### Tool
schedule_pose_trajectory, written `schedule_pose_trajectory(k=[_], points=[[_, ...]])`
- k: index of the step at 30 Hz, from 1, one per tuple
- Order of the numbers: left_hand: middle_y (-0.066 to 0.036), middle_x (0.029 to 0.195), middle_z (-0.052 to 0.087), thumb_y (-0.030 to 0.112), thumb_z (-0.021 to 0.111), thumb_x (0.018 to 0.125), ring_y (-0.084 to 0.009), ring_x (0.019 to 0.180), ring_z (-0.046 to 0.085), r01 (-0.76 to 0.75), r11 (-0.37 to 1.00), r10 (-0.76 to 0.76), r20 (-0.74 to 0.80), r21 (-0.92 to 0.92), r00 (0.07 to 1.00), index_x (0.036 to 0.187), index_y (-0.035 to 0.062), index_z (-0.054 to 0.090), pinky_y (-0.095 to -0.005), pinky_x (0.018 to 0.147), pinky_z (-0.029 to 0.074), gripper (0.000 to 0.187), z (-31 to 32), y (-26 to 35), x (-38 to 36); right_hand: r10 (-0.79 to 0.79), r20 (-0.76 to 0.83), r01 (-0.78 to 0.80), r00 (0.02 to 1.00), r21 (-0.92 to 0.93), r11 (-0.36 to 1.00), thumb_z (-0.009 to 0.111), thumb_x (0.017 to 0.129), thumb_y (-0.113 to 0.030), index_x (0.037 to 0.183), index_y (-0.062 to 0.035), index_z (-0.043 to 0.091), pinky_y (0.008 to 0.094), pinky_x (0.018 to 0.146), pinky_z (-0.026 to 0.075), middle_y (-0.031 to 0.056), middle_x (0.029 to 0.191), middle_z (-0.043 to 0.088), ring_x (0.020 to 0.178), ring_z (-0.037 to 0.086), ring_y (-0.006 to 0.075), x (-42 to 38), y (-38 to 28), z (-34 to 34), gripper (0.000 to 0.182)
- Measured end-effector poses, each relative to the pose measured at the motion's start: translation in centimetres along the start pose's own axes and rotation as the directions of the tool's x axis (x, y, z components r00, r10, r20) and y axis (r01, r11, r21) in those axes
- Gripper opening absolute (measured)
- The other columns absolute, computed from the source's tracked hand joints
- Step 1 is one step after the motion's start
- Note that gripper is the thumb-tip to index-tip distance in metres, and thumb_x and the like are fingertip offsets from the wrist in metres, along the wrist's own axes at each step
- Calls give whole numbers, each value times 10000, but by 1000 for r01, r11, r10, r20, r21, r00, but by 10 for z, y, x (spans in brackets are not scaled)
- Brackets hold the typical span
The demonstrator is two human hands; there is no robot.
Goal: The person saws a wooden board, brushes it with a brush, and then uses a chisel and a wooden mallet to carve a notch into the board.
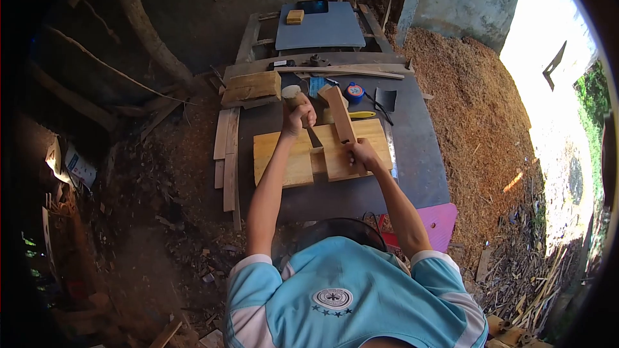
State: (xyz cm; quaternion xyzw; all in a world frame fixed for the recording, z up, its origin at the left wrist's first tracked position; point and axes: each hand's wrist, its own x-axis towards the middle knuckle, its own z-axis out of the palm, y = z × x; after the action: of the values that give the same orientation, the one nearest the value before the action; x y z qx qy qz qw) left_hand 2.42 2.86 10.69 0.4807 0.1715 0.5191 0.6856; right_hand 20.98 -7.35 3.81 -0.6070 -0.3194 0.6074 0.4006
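My left hand [298, 120] is wrapped around the handle of a chisel [314, 137]. The pale, round end of its handle sticks up above my fist, and the blade slants down to a notch cut in a thick yellowish board [282, 160]. In my right hand [363, 155] is a long wooden block [340, 115], gripped by its near end. Its far end points away from me, to the right of the chisel. The board lies flat on the dark table, under both hands.
A thick wood block [250, 88] sits at the table's left, above stacked strips [225, 135]. Behind the board are a blue tape roll [354, 92], a yellow-handled tool [362, 115] and long battens [361, 71]. Wood shavings [477, 103] cover the ground to the right.
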Motion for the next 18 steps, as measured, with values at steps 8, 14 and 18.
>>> schedule_pose_trajectory(k=[8, 14, 18], points=[[-67, 473, 452, 121, 553, 734, -147, 376, 436, -20, 1000, 20, -14, 21, 1000, 728, 24, 464, -274, 364, 377, 132, 1, 0, -4, 1, 20, -2, 1000, 11, 1000, 544, 730, -80, 809, 46, 511, 295, 414, 452, 60, 611, 492, 466, 479, 141, 4, 1, -3, 152], [-18, 473, 461, 113, 600, 729, -97, 374, 437, -1, 981, -17, 88, 196, 996, 662, 35, 484, -240, 355, 348, 155, 25, 0, 1, 17, 18, -17, 1000, 25, 1000, 556, 745, -96, 785, 12, 495, 283, 416, 440, 44, 588, 479, 461, 471, 131, -2, -6, 0, 130], [-4, 476, 461, 124, 601, 739, -72, 383, 435, -18, 960, -18, 125, 279, 992, 616, 47, 479, -220, 359, 345, 189, 36, -1, -3, -46, 34, 46, 998, -7, 999, 586, 759, -147, 836, 30, 507, 279, 423, 446, 47, 604, 505, 479, 499, 131, 4, 10, -1, 209]])
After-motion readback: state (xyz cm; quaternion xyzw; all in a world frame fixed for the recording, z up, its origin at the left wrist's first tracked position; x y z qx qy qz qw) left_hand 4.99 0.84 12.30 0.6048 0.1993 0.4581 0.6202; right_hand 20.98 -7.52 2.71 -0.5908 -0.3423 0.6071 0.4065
